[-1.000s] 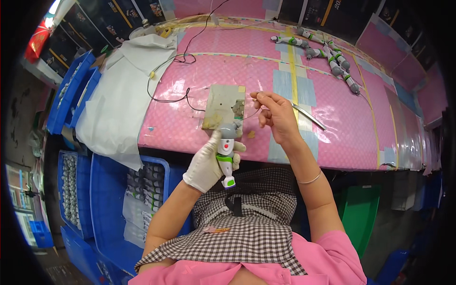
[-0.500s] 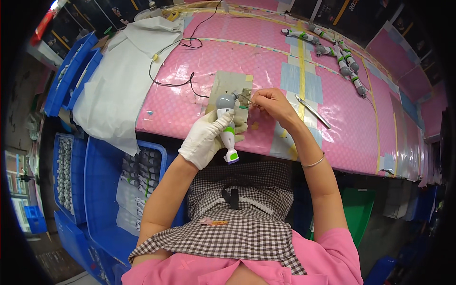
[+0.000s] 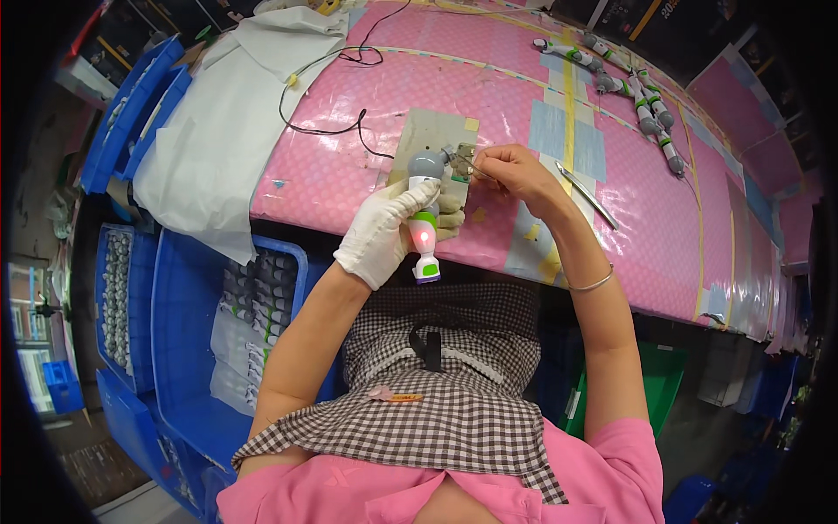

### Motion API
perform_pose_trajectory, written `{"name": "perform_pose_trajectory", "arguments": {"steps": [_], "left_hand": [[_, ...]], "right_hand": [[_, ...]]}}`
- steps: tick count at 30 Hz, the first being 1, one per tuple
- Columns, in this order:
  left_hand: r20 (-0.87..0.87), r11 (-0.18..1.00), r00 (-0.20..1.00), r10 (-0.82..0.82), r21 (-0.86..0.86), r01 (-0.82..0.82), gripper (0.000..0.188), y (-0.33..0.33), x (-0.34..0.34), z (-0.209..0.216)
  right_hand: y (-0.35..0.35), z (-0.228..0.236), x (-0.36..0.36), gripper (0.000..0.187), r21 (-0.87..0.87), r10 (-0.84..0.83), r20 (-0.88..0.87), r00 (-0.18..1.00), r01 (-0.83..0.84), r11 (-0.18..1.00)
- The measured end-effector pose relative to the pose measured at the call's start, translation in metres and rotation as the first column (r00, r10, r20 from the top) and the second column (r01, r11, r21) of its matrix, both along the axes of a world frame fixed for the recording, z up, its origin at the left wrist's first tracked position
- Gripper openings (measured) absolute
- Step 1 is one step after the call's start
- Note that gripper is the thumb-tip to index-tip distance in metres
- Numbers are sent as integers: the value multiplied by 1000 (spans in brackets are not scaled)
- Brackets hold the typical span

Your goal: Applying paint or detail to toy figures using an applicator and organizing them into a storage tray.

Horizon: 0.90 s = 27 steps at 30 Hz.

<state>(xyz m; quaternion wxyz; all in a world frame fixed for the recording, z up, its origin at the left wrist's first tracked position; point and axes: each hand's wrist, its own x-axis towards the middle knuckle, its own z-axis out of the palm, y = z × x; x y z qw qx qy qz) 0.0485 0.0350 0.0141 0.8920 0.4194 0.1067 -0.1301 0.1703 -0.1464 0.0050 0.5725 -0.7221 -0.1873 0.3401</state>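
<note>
My left hand [image 3: 377,234], in a white glove, is wrapped round a white, grey and green handheld device [image 3: 424,229] with a round grey head. A red light glows on its handle. The device is held over the table's front edge, head pointing away from me. Beside the head, a small circuit board [image 3: 466,159] lies on a flat grey plate [image 3: 423,127]. My bare right hand [image 3: 519,180] is closed in a pinch on a thin dark wire [image 3: 474,164] at the board. The wire's far end is too small to make out.
Metal tweezers [image 3: 587,196] lie right of my right hand. Several similar devices [image 3: 648,112] sit at the back right. A black cable [image 3: 361,120] runs to the plate. White sheeting [image 3: 214,131] covers the table's left. Blue bins [image 3: 188,384] with parts stand at lower left.
The red light on the device's handle is now lit; it was dark before. The whole view has shifted slightly. Both hands keep their grips near the board.
</note>
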Motion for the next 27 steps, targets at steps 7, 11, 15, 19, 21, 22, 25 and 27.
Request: {"name": "perform_pose_trajectory", "arguments": {"steps": [7,11,15,19,21,22,25,27], "left_hand": [[46,872,998,36,-490,-9,39,18,-13,-13],[109,683,985,132,-730,-11,51,51,-29,-13],[66,590,966,251,-802,-98,57,83,-54,-21],[107,484,924,366,-870,-91,58,115,-86,-36],[123,482,903,411,-870,-101,58,133,-104,-45],[104,495,895,433,-858,-140,58,143,-114,-50],[-7,630,829,560,-646,-431,50,188,-158,-71],[6,711,716,698,-124,-692,51,234,-200,-89]], "right_hand": [[3,33,-33,34,389,-242,26,970,213,896],[23,41,-44,41,394,-282,27,959,249,885],[38,35,-40,30,344,-433,0,902,406,846],[54,26,-35,27,390,-376,42,925,332,859],[64,23,-32,26,381,-349,43,936,308,872],[68,22,-31,26,362,-356,80,931,306,881],[68,18,-20,27,338,-344,216,914,260,904],[56,14,-7,27,296,-358,334,872,264,918]]}}
